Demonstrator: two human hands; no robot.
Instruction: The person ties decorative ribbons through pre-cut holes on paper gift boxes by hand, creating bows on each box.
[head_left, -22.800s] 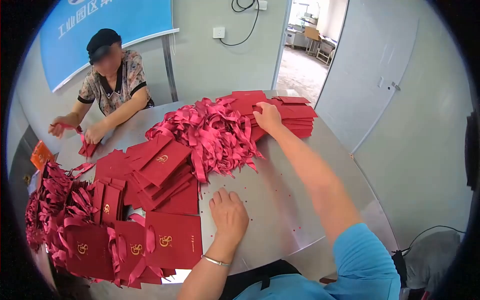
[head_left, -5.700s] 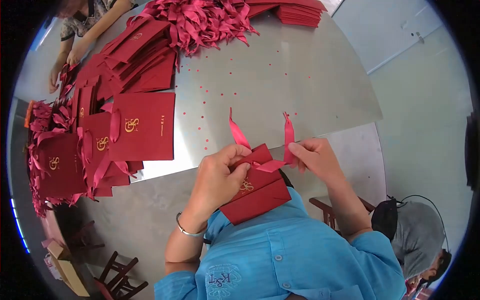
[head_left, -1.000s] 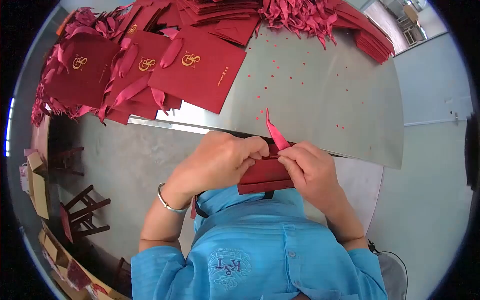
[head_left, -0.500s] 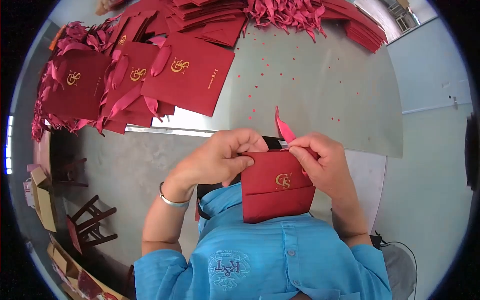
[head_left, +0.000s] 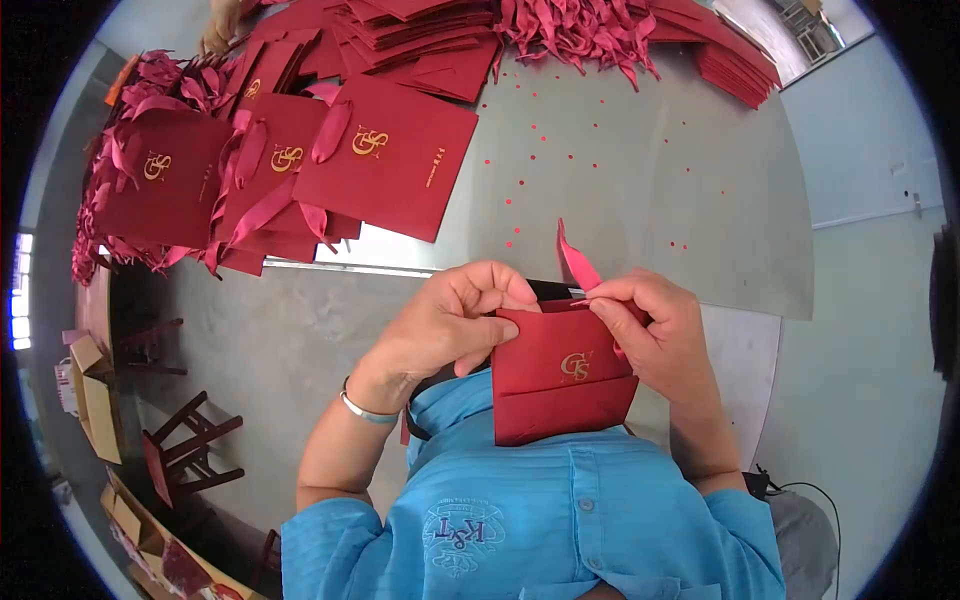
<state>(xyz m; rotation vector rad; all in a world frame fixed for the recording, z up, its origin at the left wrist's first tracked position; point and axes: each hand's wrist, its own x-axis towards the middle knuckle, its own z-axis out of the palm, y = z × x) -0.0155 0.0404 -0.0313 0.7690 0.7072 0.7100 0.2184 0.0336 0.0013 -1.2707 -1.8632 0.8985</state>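
Note:
A small red paper gift bag (head_left: 535, 362) with a gold monogram rests against my blue shirt, its opening facing away from me. My left hand (head_left: 455, 320) grips its upper left corner, thumb on the front panel and fingers at the opening. At the opening's right side my right hand (head_left: 655, 330) pinches a pink ribbon (head_left: 578, 264) between thumb and forefinger. One loose end of that ribbon sticks up beyond the bag. Whatever the ribbon passes through is hidden by my fingers.
Finished-looking red bags with ribbon handles (head_left: 390, 155) are piled at the table's left. Flat red bags (head_left: 420, 40) and a heap of pink ribbons (head_left: 580, 35) lie farther back. Small red paper dots dot the table (head_left: 640, 210). Another person's hand (head_left: 220, 25) shows at top left. A wooden stool (head_left: 190, 445) stands left.
My hands keep their hold on the bag and ribbon, with the bag's opening a little wider. The other person's hand has come farther into view. The whole view has shifted slightly.

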